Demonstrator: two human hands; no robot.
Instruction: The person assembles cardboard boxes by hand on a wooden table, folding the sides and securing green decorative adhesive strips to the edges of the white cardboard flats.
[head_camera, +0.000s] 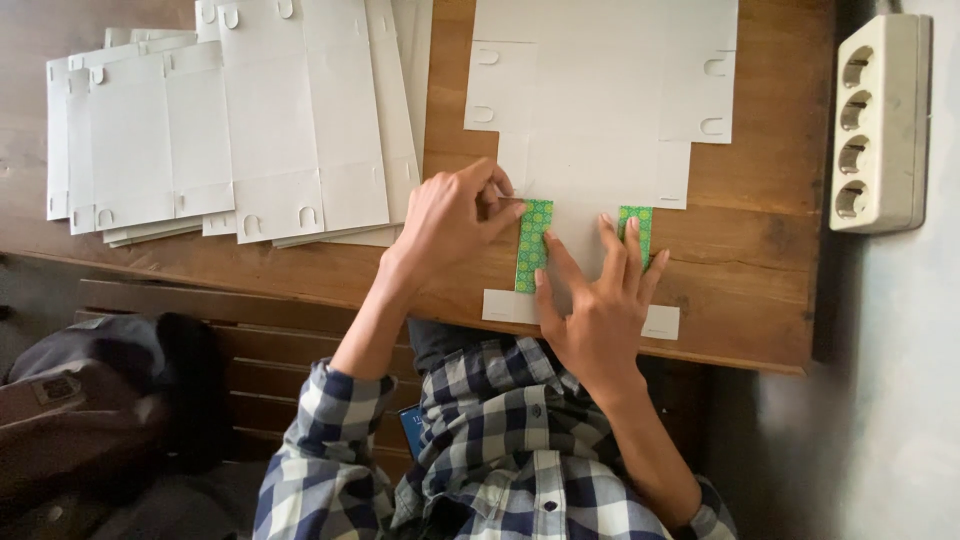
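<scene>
A flat white die-cut cardboard box blank (600, 110) lies on the wooden table (750, 290). Its near side flaps are folded over and show a green patterned face, one strip (532, 245) on the left and one strip (636, 225) on the right. My left hand (450, 222) pinches the top of the left green flap with fingertips. My right hand (598, 305) lies flat on the blank's near panel between the two flaps, fingers spread and pressing down.
A fanned stack of more flat white box blanks (240, 120) covers the table's left part. A cream power strip (880, 120) with several sockets sits at the right edge. A dark bag (90, 390) rests on a wooden bench below the table.
</scene>
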